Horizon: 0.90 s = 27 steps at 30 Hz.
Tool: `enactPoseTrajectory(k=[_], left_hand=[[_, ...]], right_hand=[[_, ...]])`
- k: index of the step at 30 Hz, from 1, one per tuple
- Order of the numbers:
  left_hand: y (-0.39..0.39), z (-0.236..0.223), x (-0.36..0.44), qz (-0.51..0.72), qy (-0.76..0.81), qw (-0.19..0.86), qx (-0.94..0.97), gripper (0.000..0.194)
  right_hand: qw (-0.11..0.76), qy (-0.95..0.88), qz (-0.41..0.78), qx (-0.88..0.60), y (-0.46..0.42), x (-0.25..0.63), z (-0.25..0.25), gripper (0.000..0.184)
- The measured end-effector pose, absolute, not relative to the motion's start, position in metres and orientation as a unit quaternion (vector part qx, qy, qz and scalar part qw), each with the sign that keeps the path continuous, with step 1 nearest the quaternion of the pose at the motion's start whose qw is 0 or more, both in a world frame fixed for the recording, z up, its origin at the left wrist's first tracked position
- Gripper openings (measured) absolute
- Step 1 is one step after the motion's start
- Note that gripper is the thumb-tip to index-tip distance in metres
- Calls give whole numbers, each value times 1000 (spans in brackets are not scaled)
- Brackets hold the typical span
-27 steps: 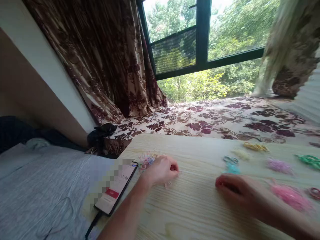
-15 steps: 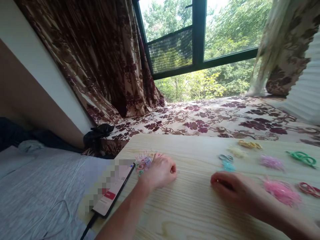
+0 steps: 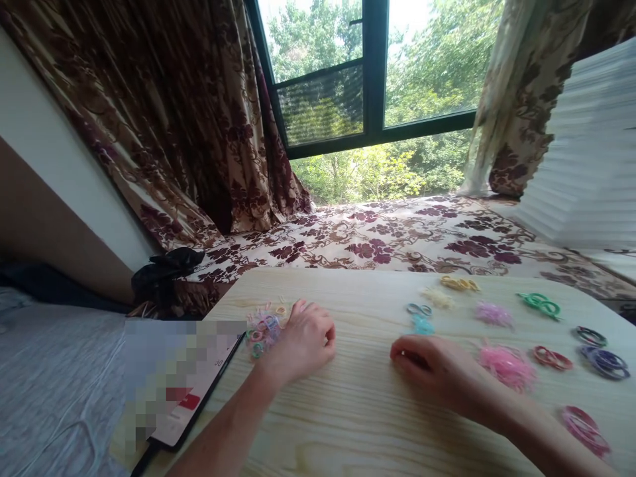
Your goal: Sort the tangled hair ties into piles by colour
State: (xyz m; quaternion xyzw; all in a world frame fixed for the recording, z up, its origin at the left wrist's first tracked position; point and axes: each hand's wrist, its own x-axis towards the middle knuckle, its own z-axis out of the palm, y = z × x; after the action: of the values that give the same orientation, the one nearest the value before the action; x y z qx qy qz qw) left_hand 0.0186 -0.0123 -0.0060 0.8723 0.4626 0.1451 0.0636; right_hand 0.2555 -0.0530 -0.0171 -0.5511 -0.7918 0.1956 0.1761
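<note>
My left hand rests on the table with its fingers curled, just right of a mixed pile of small coloured elastic bands. Whatever its fingers hold, if anything, is hidden. My right hand is closed in a loose pinch, the contents too small to make out. Just beyond it lie a small turquoise heap of bands and blue-grey hair ties. A pink heap of bands sits right of this hand, beside red hair ties.
Farther back are yellow hair ties, a pale yellow heap, a lilac heap and green hair ties. Purple ties and pink ties lie at right. A phone with a cable lies along the table's left edge.
The view has swung to the right, so dark, purple and pink ties now show at the right. Both hands stay closed, in nearly the same places over the table.
</note>
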Motion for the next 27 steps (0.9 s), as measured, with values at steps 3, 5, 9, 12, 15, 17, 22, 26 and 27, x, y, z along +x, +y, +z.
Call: enactPoseTrajectory(k=[3, 5, 9, 12, 15, 17, 22, 26, 27], left_hand=[[-17, -5, 27, 191, 464, 122, 856, 14], [-21, -4, 34, 209, 465, 183, 840, 13], [-27, -4, 43, 238, 468, 261, 810, 10], [-30, -2, 45, 258, 469, 287, 794, 8], [-31, 0, 46, 272, 464, 306, 785, 8], [-31, 1, 46, 276, 462, 311, 783, 8], [-33, 2, 48, 283, 454, 294, 792, 9], [-34, 1, 50, 282, 439, 300, 799, 10], [-34, 0, 50, 284, 432, 306, 799, 9]], right_hand=[[189, -791, 200, -546, -53, 257, -19, 25], [201, -793, 208, -536, -53, 257, -21, 25], [263, -786, 236, -507, -53, 250, -27, 27], [329, -766, 256, -490, -53, 242, -31, 25], [363, -750, 264, -486, -55, 237, -32, 22], [375, -743, 266, -486, -56, 236, -32, 21], [369, -743, 261, -493, -56, 236, -28, 23], [360, -750, 261, -490, -56, 236, -29, 26], [365, -750, 258, -488, -56, 236, -30, 25]])
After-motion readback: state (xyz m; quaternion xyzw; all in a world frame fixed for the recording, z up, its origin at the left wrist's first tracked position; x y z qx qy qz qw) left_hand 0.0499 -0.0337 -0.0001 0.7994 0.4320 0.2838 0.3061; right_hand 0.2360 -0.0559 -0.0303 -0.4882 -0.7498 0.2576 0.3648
